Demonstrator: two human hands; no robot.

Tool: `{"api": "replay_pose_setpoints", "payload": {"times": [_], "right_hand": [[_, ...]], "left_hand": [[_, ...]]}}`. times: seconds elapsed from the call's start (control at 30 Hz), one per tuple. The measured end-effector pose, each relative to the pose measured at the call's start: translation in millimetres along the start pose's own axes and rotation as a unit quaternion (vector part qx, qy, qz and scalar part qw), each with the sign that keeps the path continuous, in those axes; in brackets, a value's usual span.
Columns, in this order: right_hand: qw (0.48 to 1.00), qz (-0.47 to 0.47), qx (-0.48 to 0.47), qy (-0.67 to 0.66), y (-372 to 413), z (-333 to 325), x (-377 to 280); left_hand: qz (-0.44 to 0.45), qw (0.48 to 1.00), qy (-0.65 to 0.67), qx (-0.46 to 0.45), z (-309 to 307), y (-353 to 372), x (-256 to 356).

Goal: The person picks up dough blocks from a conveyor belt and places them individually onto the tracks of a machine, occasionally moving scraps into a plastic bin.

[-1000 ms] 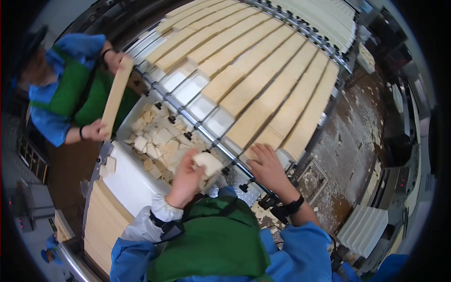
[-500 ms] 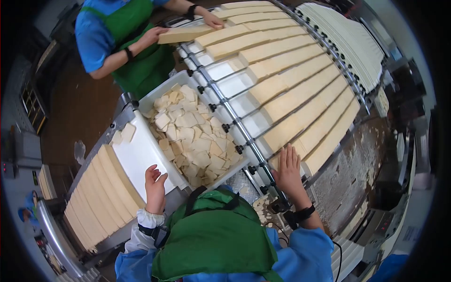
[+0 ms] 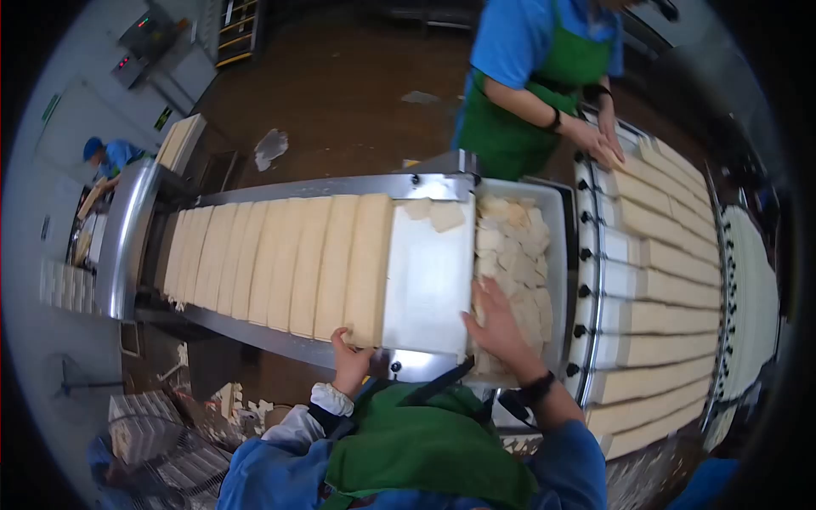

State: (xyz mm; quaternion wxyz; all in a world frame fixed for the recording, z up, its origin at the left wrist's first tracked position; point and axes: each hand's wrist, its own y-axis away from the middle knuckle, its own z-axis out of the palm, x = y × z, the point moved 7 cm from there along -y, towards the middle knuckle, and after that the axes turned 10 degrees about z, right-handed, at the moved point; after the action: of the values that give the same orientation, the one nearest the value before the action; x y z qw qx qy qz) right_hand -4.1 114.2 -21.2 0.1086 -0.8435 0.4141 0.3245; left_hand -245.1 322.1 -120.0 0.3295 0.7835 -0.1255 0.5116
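Note:
My left hand (image 3: 350, 365) is at the near end of the rightmost long pale dough block (image 3: 368, 270) on the conveyor, thumb and forefinger apart, fingertips right at its end. Several similar blocks lie side by side to its left. Over the white bin (image 3: 557, 255) my right hand (image 3: 500, 323) is open, fingers stretched forward. Beneath and beyond it, loose thin dough pieces (image 3: 512, 246) fill the bin. Between the blocks and the bin is a white plate (image 3: 429, 285), with a couple of flat dough pieces (image 3: 444, 215) at its far end.
On the right, a rack with metal dividers (image 3: 591, 297) holds more long dough blocks (image 3: 676, 319). A co-worker in a green apron (image 3: 531, 127) stands across from me, hands at the rack's far end. Another person (image 3: 115, 157) is at the far left.
My view has swung left toward the conveyor. My right hand has left the dough blocks on the rack and is over the bin; my left hand has reached the conveyor block's end.

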Motion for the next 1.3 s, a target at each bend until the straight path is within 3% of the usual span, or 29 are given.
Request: {"api": "replay_pose_setpoints", "payload": {"times": [0.07, 0.13, 0.23, 0.5, 0.63, 0.73, 0.9, 0.97, 1.0, 1.03, 1.13, 1.23, 1.27, 1.3], "right_hand": [[0.995, -0.101, -0.006, 0.007, -59, 48, -39], [0.991, -0.122, -0.022, 0.041, -114, 89, -75], [0.987, -0.13, -0.011, 0.09, -177, 136, -104], [0.981, -0.072, 0.037, 0.175, -212, 172, -108], [0.976, -0.007, 0.025, 0.215, -236, 160, -126], [0.974, 0.018, 0.074, 0.213, -250, 159, -127], [0.959, 0.073, 0.04, 0.272, -244, 142, -104], [0.949, 0.106, 0.04, 0.295, -230, 111, -84], [0.946, 0.127, 0.052, 0.295, -221, 89, -71], [0.942, 0.148, 0.065, 0.295, -213, 69, -54], [0.94, 0.234, 0.001, 0.247, -188, 28, 19], [0.951, 0.275, -0.111, 0.087, -131, -9, 38], [0.966, 0.221, -0.131, 0.027, -116, -6, 52], [0.979, 0.141, -0.119, 0.089, -98, -3, 60]], "left_hand": [[0.011, 0.998, 0.064, 0.001, -4, -2, -5], [-0.027, 0.997, 0.052, -0.042, -9, -4, 4], [-0.029, 0.983, 0.149, -0.103, -7, -17, -6], [-0.1, 0.954, 0.179, -0.217, -14, -14, 4], [-0.161, 0.938, 0.22, -0.216, -9, -12, 18], [-0.174, 0.941, 0.227, -0.179, 4, -7, 26], [-0.103, 0.963, 0.182, -0.171, 25, -6, 31], [0.043, 0.987, 0.046, -0.151, 31, -13, 13], [0.119, 0.983, -0.022, -0.14, 33, -15, 12], [0.136, 0.974, -0.088, -0.161, 35, -15, 25], [0.179, 0.93, -0.248, -0.205, 42, -25, 52], [0.207, 0.897, -0.325, -0.215, 55, -35, 57], [0.213, 0.889, -0.344, -0.216, 59, -38, 61], [0.236, 0.891, -0.33, -0.204, 64, -40, 57]]}}
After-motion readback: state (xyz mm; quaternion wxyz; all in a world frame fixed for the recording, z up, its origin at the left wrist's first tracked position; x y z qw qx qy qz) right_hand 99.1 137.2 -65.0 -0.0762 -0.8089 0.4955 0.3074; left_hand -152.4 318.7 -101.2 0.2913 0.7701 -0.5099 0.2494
